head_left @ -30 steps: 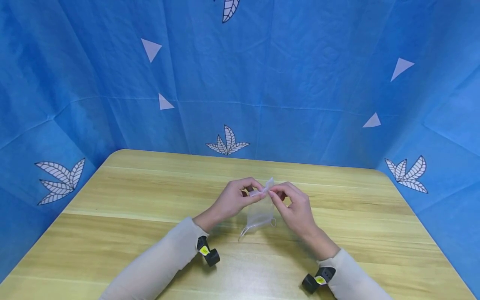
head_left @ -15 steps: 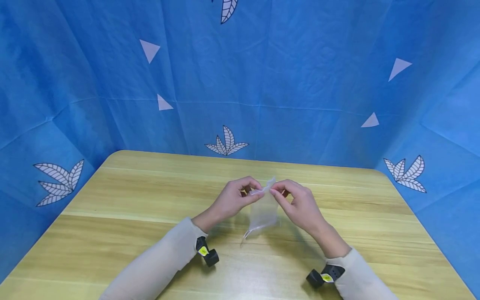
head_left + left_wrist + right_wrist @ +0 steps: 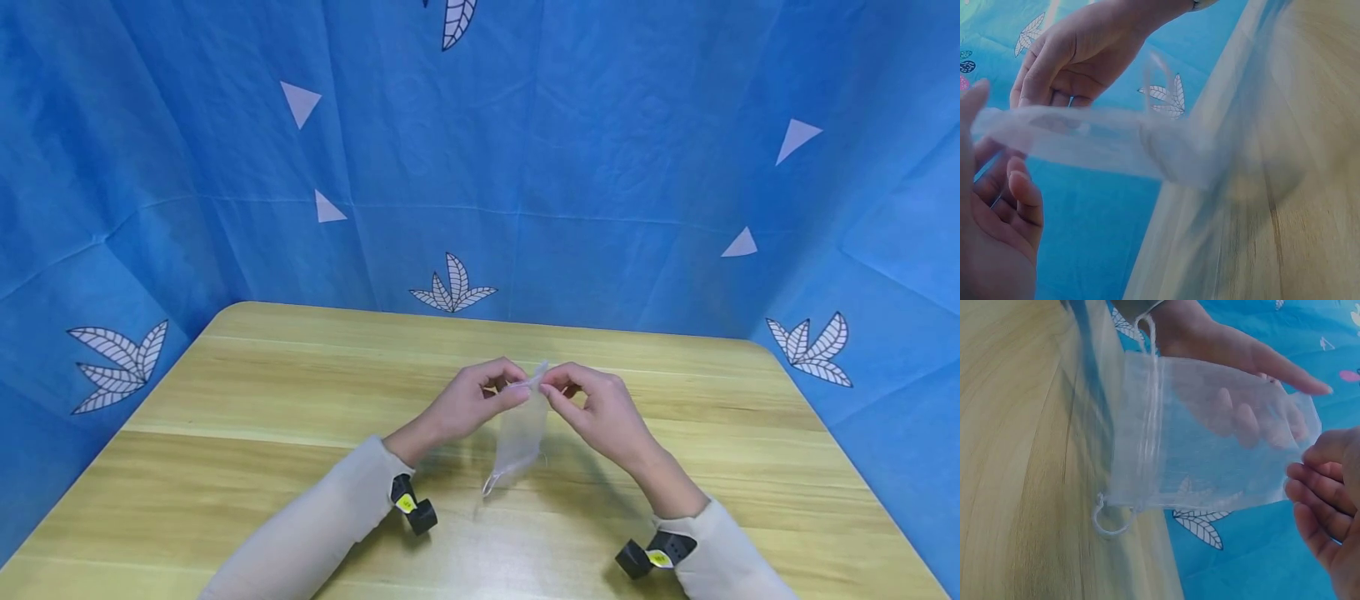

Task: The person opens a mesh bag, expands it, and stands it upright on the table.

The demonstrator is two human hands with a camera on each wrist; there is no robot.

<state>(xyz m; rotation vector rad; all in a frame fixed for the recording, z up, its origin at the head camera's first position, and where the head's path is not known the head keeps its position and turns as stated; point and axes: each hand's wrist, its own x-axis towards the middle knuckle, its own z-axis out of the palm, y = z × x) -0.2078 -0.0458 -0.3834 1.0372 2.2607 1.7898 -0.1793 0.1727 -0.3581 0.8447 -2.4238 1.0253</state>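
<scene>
Sheer white mesh, a small drawstring pouch (image 3: 519, 433), hangs from my fingers above the wooden table (image 3: 247, 392). My left hand (image 3: 468, 400) pinches one top corner between thumb and curled fingers, and my right hand (image 3: 596, 408) pinches the other corner just beside it. The pouch's drawstring loop (image 3: 1112, 522) dangles at its lower end, closest to the table, whether touching I cannot tell.

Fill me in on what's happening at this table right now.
A person holds a small sheer white drawstring pouch up over a wooden table. The left hand and the right hand each pinch its upper edge, so the pouch hangs down between them, drawstring end lowest. A blue patterned cloth hangs behind.
</scene>
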